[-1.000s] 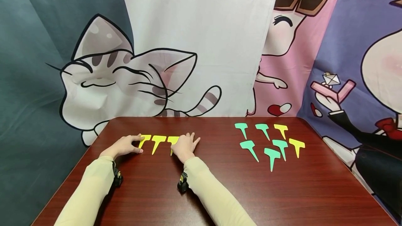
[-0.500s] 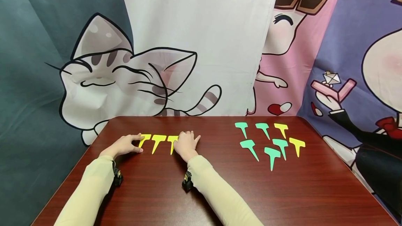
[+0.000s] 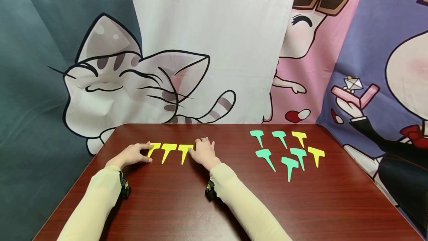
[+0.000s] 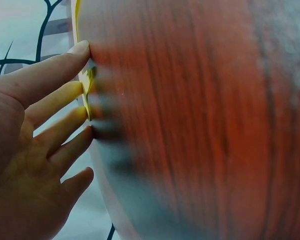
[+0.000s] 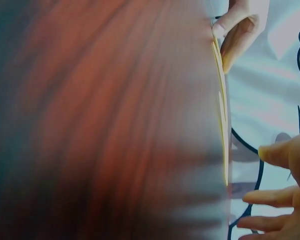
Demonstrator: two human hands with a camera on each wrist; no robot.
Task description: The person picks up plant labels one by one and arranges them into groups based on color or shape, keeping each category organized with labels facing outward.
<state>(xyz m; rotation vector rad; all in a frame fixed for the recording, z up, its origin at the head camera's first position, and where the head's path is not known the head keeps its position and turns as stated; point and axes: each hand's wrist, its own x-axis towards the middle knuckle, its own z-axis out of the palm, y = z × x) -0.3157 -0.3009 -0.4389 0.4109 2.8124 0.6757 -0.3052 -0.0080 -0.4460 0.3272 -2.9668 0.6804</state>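
Three yellow T-shaped plant labels lie in a row at the table's left: a left one (image 3: 153,147), a middle one (image 3: 168,149) and a right one (image 3: 185,149). My left hand (image 3: 131,154) rests at the left label, its fingertips (image 4: 83,88) touching the table there and its fingers fairly straight; part of that label is hidden. Just right of the right label is my right hand (image 3: 204,152), fingers spread and holding nothing. In the right wrist view this right hand (image 5: 282,200) appears raised off the table, apart from the row of labels (image 5: 224,130).
At the table's (image 3: 160,203) right side lie several green T-shaped labels (image 3: 289,164) and two yellow ones, a back one (image 3: 300,137) and a front one (image 3: 316,153). A printed cartoon cloth (image 3: 214,47) hangs behind the table's back edge.
My right hand has let go of the right yellow label and moved a little to the right, uncovering it. The left hand has stayed in place.
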